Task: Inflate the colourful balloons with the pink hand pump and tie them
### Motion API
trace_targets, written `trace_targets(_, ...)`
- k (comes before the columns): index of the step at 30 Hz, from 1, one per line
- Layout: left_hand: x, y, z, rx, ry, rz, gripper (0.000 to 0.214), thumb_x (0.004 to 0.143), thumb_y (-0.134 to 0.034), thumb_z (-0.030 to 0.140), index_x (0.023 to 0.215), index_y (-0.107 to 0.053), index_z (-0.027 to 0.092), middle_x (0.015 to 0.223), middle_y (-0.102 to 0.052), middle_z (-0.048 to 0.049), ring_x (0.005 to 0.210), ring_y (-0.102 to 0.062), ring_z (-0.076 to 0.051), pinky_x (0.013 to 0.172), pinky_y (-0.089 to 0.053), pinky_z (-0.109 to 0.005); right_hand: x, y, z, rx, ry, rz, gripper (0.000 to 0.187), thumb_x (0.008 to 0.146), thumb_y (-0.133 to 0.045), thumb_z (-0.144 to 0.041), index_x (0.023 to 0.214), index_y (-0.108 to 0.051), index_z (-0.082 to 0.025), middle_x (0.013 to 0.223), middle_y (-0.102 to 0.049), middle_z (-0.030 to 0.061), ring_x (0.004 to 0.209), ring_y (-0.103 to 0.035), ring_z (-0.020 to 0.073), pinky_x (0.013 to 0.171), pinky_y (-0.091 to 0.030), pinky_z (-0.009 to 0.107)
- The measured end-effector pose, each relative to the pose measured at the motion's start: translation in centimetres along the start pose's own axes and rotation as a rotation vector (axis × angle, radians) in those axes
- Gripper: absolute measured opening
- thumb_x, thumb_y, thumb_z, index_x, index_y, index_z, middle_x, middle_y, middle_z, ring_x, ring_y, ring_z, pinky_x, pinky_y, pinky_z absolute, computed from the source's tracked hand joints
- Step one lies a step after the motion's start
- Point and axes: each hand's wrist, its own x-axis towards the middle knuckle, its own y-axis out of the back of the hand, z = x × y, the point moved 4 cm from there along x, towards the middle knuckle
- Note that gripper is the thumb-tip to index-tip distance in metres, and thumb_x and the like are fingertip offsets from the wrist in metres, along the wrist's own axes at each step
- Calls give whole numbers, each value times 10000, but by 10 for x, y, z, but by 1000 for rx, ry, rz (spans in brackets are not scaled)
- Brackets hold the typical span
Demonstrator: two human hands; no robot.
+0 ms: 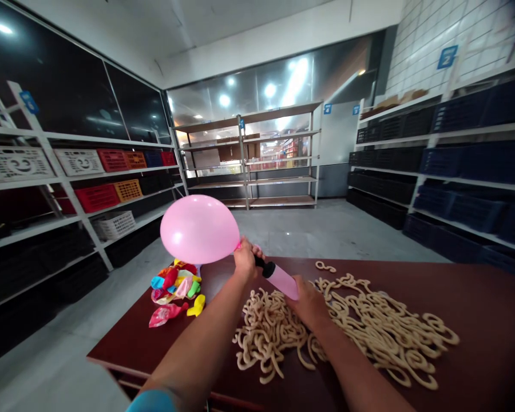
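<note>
A pink balloon (199, 229), swollen with air, points away to the left above the table. My left hand (245, 260) is closed round its neck, where it meets the black nozzle end of a hand pump (284, 281). The pump has a pink barrel and a black collar. My right hand (306, 300) grips the barrel's near end, hiding part of it. Under and beside my right hand lie many tan, curly strands (278, 326). Left of my forearm is a heap of limp coloured balloons (178, 283), with a yellow balloon (196, 306) in front.
The dark red-brown table (223, 320) has its left front corner near my left forearm. Shelves with crates (96, 197) line the left wall. More racks with dark bins (459, 166) stand right. A metal shelf rack (278, 180) stands at the back beyond grey floor.
</note>
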Motion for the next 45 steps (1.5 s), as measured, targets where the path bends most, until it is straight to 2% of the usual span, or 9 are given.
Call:
trace_targets(4,3,-1,24,-3,2,-18,432,809,-463,493,564,-254,206,428,-264,67,342,-333,-83,370,-348,-236,0,1,-1,0,46,39,343,709,-575,-222,1043,-503,-197,870,-614,51,810,-581,202,683,-390,280)
trace_targets(10,21,-9,113,53,-139,-73,415,806,-488,435,567,-238,205,430,-243,75,337,-316,-78,372,-345,-229,4,5,-3,-6,75,96,346,715,-553,-215,1056,-500,-182,907,-614,62,831,-578,211,717,-391,296)
trace_targets(13,28,-9,133,49,-175,-88,417,802,-494,438,571,-239,203,449,-251,76,342,-326,-75,383,-357,-231,5,5,-3,12,68,97,339,711,-557,-212,1044,-503,-181,891,-615,59,819,-577,204,702,-387,288)
trace_targets(16,31,-2,119,11,-145,-42,415,809,-478,456,577,-246,202,458,-249,79,339,-322,-71,380,-345,-226,3,2,0,9,34,57,323,696,-569,-204,1013,-508,-189,850,-613,45,782,-573,194,667,-373,274)
trace_targets(27,9,14,-2,-6,12,25,397,806,-473,463,581,-275,203,444,-267,73,346,-330,-76,385,-356,-233,-1,-3,0,-58,26,-33,310,700,-615,-255,988,-517,-193,813,-608,41,752,-571,196,635,-353,277)
trace_targets(31,7,6,16,4,26,7,399,821,-451,443,569,-256,203,436,-263,70,345,-328,-79,388,-362,-240,0,-1,-2,-28,49,7,321,708,-595,-238,1016,-516,-197,856,-613,45,796,-575,197,666,-369,276)
trace_targets(39,28,-14,116,65,-159,-70,372,797,-491,390,579,-254,204,439,-257,76,339,-331,-78,386,-359,-224,5,11,-3,-10,43,86,359,698,-575,-219,1047,-501,-181,904,-611,56,837,-568,197,718,-382,281)
trace_targets(42,30,-7,114,51,-163,-36,362,803,-478,383,583,-255,202,439,-259,78,337,-319,-73,384,-352,-217,5,13,-3,-26,10,59,343,691,-596,-239,1019,-508,-184,861,-606,46,792,-569,192,680,-376,274)
trace_targets(45,26,3,84,11,-108,-19,376,814,-462,425,590,-261,200,441,-264,78,342,-326,-73,393,-358,-215,4,12,-3,-58,-14,20,320,683,-620,-268,974,-516,-184,816,-600,41,759,-567,193,657,-367,273)
